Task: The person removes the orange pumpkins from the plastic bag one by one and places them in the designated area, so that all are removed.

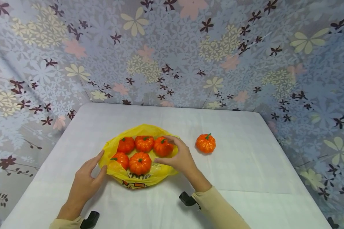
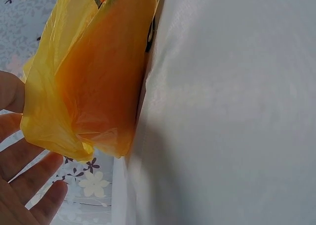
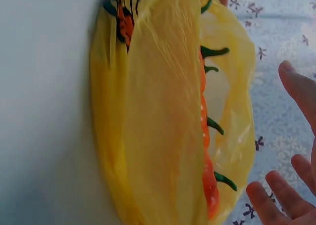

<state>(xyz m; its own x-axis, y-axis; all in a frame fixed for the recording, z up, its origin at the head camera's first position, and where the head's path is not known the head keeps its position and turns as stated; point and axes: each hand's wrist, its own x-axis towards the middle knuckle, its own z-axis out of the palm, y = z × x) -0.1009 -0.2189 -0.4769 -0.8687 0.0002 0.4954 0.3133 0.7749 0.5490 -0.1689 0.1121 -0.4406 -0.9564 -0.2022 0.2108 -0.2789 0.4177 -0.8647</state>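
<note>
A yellow plastic bag (image 1: 144, 128) lies on the table with its mouth spread wide. Several small orange pumpkins with green stems are inside, among them a front one (image 1: 140, 163) and a right-hand one (image 1: 163, 147). My left hand (image 1: 86, 179) is at the bag's left edge, thumb and fingers apart, fingertips touching the plastic. Over the bag's right side is my right hand (image 1: 182, 159), its fingers spread beside the right-hand pumpkin. The right wrist view shows those fingers (image 3: 281, 198) holding nothing. Another pumpkin (image 1: 205, 143) sits on the table right of the bag.
The table (image 1: 246, 165) is covered with a white cloth. Behind it and at its sides hangs floral fabric (image 1: 172, 57). Black devices are worn at the left wrist (image 1: 89, 220) and right wrist (image 1: 187, 199).
</note>
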